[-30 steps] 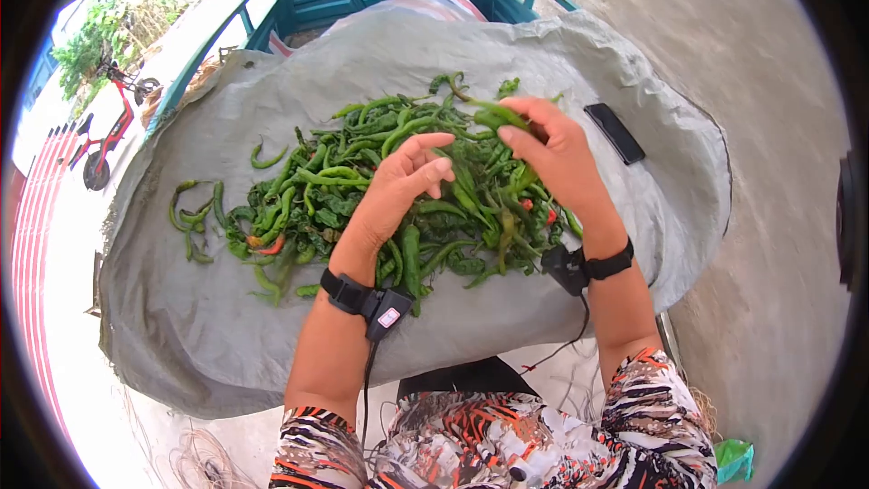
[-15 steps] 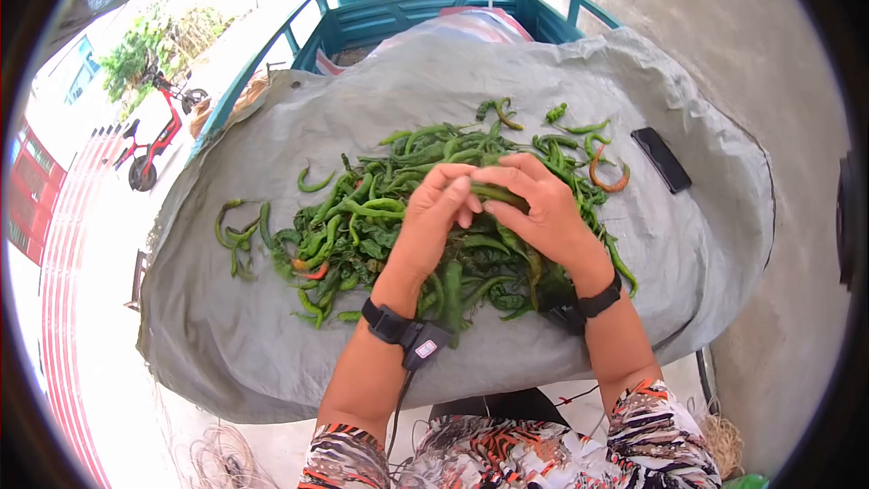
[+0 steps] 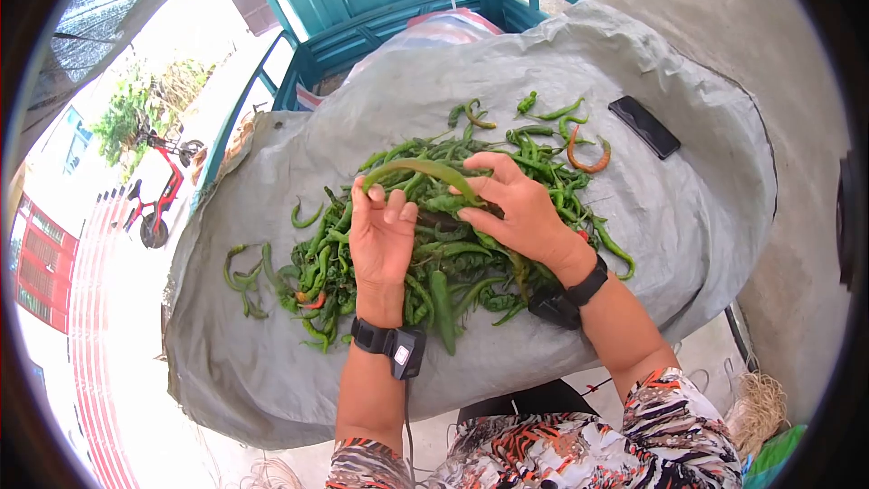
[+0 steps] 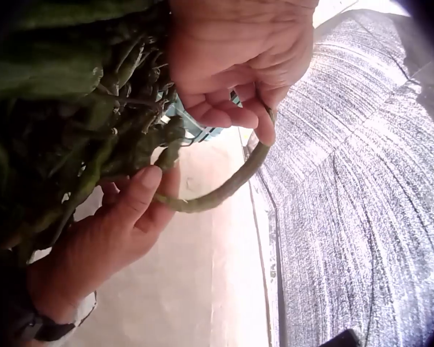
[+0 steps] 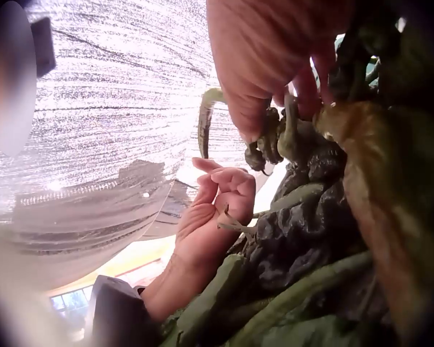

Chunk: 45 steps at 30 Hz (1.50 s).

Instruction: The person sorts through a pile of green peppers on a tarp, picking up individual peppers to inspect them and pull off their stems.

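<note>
In the head view my left hand (image 3: pixel 382 244) is palm up, the tip of a long curved green chili pepper (image 3: pixel 412 166) at its raised fingertips and its other fingers curled. My right hand (image 3: pixel 520 213) pinches the pepper's other end between thumb and fingers. The pepper arches between the hands over a heap of green chili peppers (image 3: pixel 442 299). In the right wrist view, stem ends of other peppers (image 5: pixel 289 137) show beneath my right hand (image 5: pixel 275 58). In the left wrist view, the curved pepper (image 4: pixel 224 191) spans from the right thumb to the left fingers.
The heap lies on a grey sheet (image 3: pixel 262 380) spread over a teal cart bed (image 3: pixel 371 36). A black phone (image 3: pixel 644 127) is at the right. Loose peppers (image 3: pixel 244 281) lie to the left, and an orange-red pepper (image 3: pixel 593 163) curls near the phone. A red scooter (image 3: pixel 163 190) stands beyond.
The right hand has come in from the upper right with a pepper. Both hands met over the heap, then the left turned palm up and moved left, the curved pepper now spanning between them.
</note>
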Each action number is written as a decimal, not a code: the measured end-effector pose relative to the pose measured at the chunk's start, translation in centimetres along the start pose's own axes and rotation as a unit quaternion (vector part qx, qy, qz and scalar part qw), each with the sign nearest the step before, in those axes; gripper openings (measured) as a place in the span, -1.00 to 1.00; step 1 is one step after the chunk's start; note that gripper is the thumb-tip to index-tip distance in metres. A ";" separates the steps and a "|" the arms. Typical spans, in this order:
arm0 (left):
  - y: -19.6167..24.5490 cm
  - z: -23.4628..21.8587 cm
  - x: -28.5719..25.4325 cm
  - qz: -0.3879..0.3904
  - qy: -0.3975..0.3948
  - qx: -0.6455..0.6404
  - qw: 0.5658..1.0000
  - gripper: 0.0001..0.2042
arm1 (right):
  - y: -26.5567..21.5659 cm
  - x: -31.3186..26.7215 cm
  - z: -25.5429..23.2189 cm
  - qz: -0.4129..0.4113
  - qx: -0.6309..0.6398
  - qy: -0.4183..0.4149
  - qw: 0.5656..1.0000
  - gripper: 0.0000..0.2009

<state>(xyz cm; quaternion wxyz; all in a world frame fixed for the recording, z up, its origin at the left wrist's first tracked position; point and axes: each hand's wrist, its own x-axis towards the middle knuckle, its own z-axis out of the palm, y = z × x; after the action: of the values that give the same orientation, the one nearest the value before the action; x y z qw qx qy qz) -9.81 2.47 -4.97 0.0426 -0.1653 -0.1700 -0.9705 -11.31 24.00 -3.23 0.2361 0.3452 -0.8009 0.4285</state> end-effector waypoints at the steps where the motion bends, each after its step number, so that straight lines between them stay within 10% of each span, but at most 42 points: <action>1: 0.1 -0.3 0.1 0.002 0.002 -0.001 1.000 -0.78 | 0.2 0.0 0.0 -0.019 -0.015 0.014 1.000 -0.64; 14: -0.5 -0.1 -0.1 -0.021 -0.002 0.063 0.998 -0.81 | -2.1 0.8 -2.0 -0.090 0.073 0.064 0.991 -0.52; 20: -0.8 0.6 -0.3 0.019 0.018 0.212 0.977 -0.77 | -0.7 -0.2 0.3 0.090 0.108 0.073 0.987 -0.54; 25: -2.9 1.5 -1.0 0.120 0.074 0.559 0.817 -0.72 | -0.1 0.6 -1.1 0.258 0.260 0.129 0.921 -0.52; 29: -3.0 0.3 -1.0 0.158 0.062 0.767 0.619 -0.68 | 2.2 0.9 1.2 0.148 0.273 0.239 0.920 -0.47; 33: -2.5 -0.6 -0.7 0.179 0.000 0.863 0.473 -0.73 | 2.6 0.4 0.2 0.212 0.237 0.177 0.931 -0.45; 37: -2.8 0.7 -1.2 0.152 0.090 0.700 0.692 -0.78 | 2.0 0.4 0.1 0.210 0.280 0.177 0.920 -0.56; 40: -2.8 1.7 -1.3 0.203 0.096 0.534 0.815 -0.82 | 1.0 0.0 -1.2 0.062 0.106 0.092 0.988 -0.71; 45: -2.7 1.8 -1.5 0.230 0.059 0.538 0.809 -0.80 | -0.3 0.7 -0.9 -0.064 0.029 0.050 0.996 -0.71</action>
<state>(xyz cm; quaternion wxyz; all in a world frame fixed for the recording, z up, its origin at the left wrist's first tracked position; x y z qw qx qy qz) -8.21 5.65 -4.73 0.3569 -0.0925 -0.6194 -0.6931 -11.50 24.37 -2.16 0.2926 0.3809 -0.7515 0.4522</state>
